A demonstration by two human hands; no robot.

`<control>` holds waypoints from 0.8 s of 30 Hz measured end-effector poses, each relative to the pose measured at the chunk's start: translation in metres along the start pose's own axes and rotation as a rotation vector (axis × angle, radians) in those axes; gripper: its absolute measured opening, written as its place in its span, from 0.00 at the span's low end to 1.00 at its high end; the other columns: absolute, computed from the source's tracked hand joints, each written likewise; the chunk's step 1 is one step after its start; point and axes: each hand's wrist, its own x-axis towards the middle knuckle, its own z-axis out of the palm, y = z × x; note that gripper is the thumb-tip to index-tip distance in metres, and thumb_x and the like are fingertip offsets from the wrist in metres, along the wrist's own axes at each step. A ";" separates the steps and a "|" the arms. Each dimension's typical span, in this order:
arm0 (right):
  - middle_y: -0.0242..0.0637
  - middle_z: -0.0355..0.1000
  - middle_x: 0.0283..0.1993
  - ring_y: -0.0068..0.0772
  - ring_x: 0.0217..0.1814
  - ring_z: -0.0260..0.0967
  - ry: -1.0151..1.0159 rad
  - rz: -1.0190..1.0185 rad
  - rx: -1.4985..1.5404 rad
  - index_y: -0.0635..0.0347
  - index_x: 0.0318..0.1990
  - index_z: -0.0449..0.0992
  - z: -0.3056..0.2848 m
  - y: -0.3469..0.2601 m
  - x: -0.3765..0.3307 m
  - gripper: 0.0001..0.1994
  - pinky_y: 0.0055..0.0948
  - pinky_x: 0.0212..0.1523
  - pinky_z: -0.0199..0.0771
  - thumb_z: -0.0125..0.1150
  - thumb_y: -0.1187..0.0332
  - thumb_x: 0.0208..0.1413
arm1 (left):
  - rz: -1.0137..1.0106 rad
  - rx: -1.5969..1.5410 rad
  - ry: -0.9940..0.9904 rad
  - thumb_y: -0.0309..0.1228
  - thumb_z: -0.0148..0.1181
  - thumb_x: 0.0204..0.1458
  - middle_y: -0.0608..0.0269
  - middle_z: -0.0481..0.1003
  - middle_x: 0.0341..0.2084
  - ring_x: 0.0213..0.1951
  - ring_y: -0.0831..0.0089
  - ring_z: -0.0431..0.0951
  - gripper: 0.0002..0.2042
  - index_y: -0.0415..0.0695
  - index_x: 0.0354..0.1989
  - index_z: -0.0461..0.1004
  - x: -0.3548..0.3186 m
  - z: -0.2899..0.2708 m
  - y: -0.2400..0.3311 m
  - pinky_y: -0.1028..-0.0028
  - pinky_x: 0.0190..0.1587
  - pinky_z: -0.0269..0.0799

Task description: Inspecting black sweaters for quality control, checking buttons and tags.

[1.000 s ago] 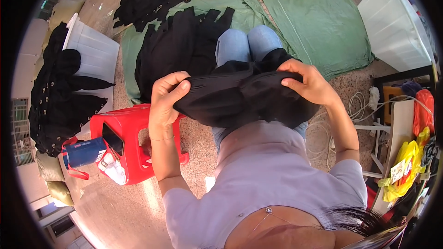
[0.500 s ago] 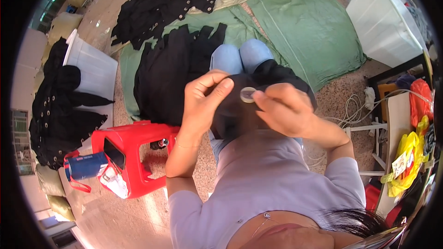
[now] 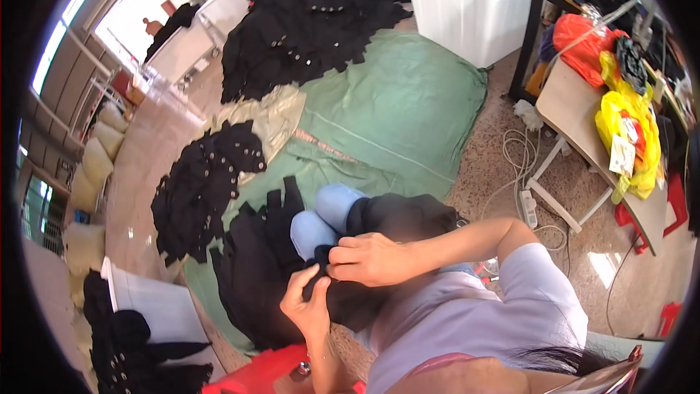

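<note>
Speckled stone floor (image 3: 510, 168); green sheet (image 3: 394, 102) spread across it, white plastic bin (image 3: 474, 0) beyond; wooden table (image 3: 583, 102) at right, bright windows (image 3: 138, 7) far left

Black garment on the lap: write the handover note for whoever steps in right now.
Left hand: pinching the black garment at its near edge.
Right hand: gripping the same fabric just beside it, fingers closed.
Garment lies bunched over the knees.
Black pieces are piled on the green sheet ahead and to the left; a white bin stands beyond.
Done: garment picked up and in hand.
Left: cannot tell from this view how far the handwork has got.
</note>
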 end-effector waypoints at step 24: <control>0.32 0.64 0.20 0.37 0.20 0.69 0.079 0.198 -0.017 0.57 0.39 0.74 0.015 0.013 -0.005 0.10 0.36 0.21 0.69 0.62 0.73 0.47 | 0.141 0.344 -0.072 0.17 0.60 0.49 0.56 0.78 0.30 0.28 0.64 0.74 0.18 0.42 0.49 0.78 -0.009 0.017 -0.026 0.71 0.35 0.71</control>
